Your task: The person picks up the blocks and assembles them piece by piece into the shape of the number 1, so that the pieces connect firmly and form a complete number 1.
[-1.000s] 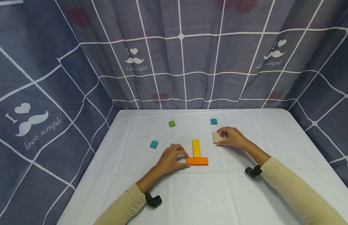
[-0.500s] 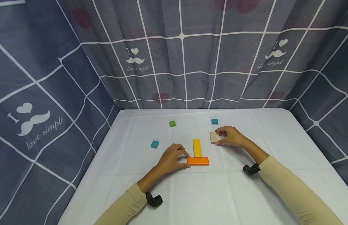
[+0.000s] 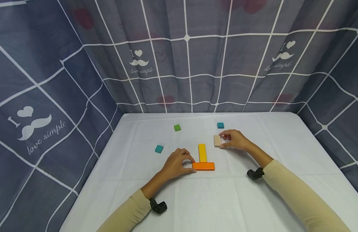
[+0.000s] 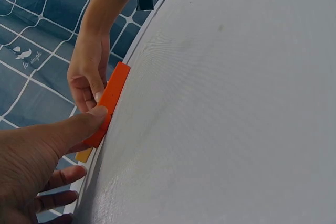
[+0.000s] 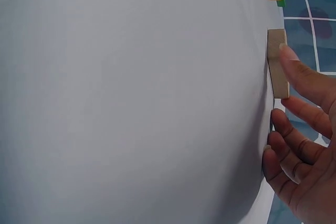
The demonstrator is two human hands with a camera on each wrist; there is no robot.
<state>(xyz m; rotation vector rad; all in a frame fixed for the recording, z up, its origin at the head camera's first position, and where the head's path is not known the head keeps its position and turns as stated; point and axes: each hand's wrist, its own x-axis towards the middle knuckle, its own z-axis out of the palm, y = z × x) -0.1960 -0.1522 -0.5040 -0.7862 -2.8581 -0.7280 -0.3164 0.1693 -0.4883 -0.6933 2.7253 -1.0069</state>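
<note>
An orange block [image 3: 203, 166] lies crosswise on the white table, its left end pinched between the thumb and forefinger of my left hand [image 3: 175, 164]. A yellow block [image 3: 202, 153] stretches away from the orange one's far side, forming a T with it. Up and to the right, my right hand [image 3: 235, 140] pinches a pale wooden block [image 3: 217, 141] by thumb and forefinger. In the right wrist view the thumb presses the near face of that wooden block [image 5: 276, 69], while the other fingers spread below it.
Farther back are a green block [image 3: 177, 128] and a blue block [image 3: 220, 125]. A teal block [image 3: 159, 149] lies left of the yellow one. The white table [image 3: 213, 206] is bounded by a checked curtain [image 3: 173, 90] at the back and sides.
My right hand has moved left with the pale wooden block, closer to the yellow block. The left hand and the orange block stay in place.
</note>
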